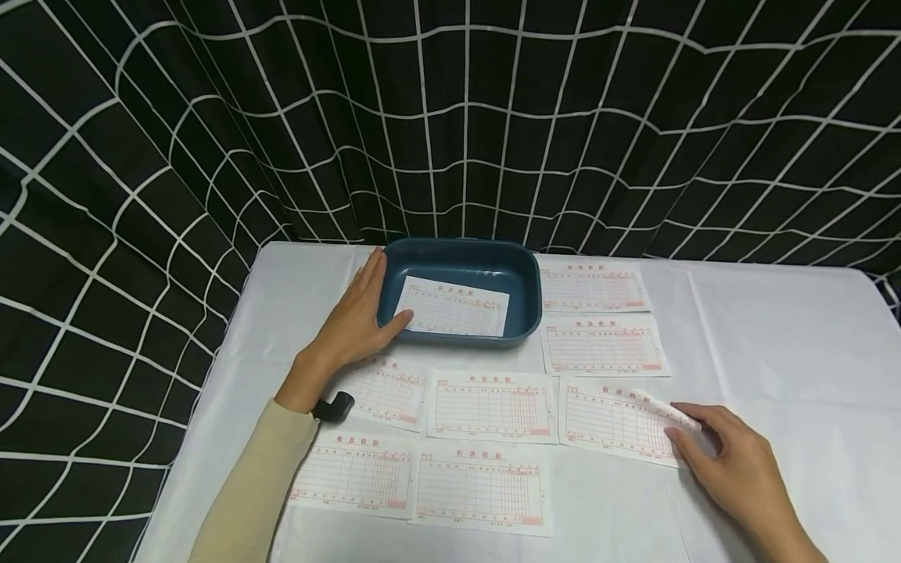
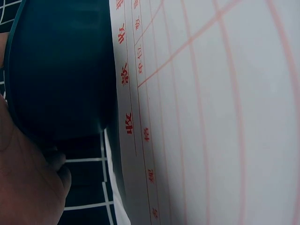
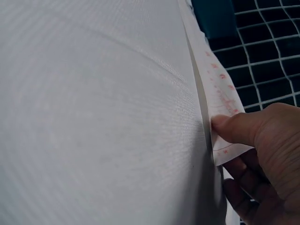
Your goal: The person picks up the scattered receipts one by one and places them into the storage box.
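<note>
My right hand (image 1: 739, 461) pinches the right end of a paper receipt slip (image 1: 612, 422) between thumb and fingers. That end is lifted and curls over, while the slip's left part lies flat; in the right wrist view the pinched slip (image 3: 220, 89) shows its bent corner beside the thumb. My left hand (image 1: 359, 313) rests against the left side of a dark blue plastic basin (image 1: 528, 305), fingers straight along the rim and thumb over the front edge. Inside the basin lies another receipt slip (image 1: 454, 305), printed in red.
Several more receipt slips lie on the white cloth (image 1: 774, 336): two right of the basin, including one slip (image 1: 605, 346), and others in front, such as a slip (image 1: 482, 489). A black curtain with white grid lines (image 1: 464, 117) hangs behind and at the left.
</note>
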The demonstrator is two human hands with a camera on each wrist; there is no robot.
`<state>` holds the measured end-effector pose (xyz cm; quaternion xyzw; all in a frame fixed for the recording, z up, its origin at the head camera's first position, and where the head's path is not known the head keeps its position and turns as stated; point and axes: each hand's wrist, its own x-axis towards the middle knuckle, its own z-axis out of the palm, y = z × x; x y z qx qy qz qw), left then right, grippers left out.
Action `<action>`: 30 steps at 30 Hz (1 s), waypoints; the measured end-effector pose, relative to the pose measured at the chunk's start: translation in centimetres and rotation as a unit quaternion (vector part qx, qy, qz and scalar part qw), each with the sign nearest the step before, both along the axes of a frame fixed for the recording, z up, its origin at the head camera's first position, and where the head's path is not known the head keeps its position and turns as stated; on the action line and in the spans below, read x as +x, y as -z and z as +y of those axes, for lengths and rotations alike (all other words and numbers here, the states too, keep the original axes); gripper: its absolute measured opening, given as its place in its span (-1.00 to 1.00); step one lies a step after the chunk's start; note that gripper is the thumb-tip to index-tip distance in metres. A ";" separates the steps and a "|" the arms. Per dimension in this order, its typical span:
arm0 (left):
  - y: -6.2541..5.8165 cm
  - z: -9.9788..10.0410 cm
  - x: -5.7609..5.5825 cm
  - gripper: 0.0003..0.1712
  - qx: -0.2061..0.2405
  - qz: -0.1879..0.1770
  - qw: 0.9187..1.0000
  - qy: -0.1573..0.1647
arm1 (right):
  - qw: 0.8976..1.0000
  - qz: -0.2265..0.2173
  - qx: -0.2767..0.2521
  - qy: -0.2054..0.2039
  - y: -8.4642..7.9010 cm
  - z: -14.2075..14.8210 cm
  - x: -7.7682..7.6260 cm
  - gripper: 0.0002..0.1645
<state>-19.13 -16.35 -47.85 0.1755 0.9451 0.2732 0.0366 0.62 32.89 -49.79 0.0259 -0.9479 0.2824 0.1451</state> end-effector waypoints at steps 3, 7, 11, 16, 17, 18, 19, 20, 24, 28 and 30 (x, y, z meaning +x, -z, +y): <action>0.0 0.0 0.1 0.19 0.001 0.000 1.000 -0.001 | 1.000 0.007 -0.006 -0.008 0.0 0.0 0.0 -0.60; -0.1 0.0 0.1 0.18 0.006 0.002 1.000 0.001 | 1.000 0.007 -0.004 -0.009 0.1 0.0 -0.1 -0.61; 0.0 0.0 0.1 0.18 0.007 0.003 1.000 0.002 | 1.000 0.009 -0.003 -0.009 0.1 0.0 -0.2 -0.62; -0.1 0.0 0.1 0.18 0.007 0.004 1.000 0.001 | 1.000 0.003 -0.023 -0.010 0.1 -0.1 -0.3 -0.62; -0.1 0.0 0.1 0.18 0.007 0.003 1.000 0.001 | 1.000 -0.002 -0.028 -0.008 0.0 -0.1 -0.3 -0.63; -0.1 0.0 0.1 0.18 0.007 0.003 1.000 0.000 | 0.999 -0.008 -0.033 -0.006 0.0 -0.2 -0.3 -0.63; -0.1 0.0 0.1 0.18 0.007 0.003 1.000 0.000 | 0.999 -0.015 -0.036 -0.004 -0.1 -0.2 -0.4 -0.64; -0.1 0.0 0.1 0.18 0.007 0.003 1.000 -0.001 | 0.999 -0.025 -0.040 0.001 -0.3 -0.3 -0.4 -0.65; -0.1 0.0 0.0 0.18 0.008 0.003 1.000 0.000 | 0.997 -0.060 -0.052 0.017 -0.9 -0.4 -0.4 -0.66; -0.1 0.0 0.1 0.19 0.010 0.004 1.000 0.003 | 0.990 -0.104 -0.088 0.032 -1.5 -0.2 -0.3 -0.65; -0.1 -0.1 0.1 0.18 0.011 0.004 1.000 0.004 | 0.985 -0.127 -0.111 0.039 -1.8 -0.2 -0.2 -0.65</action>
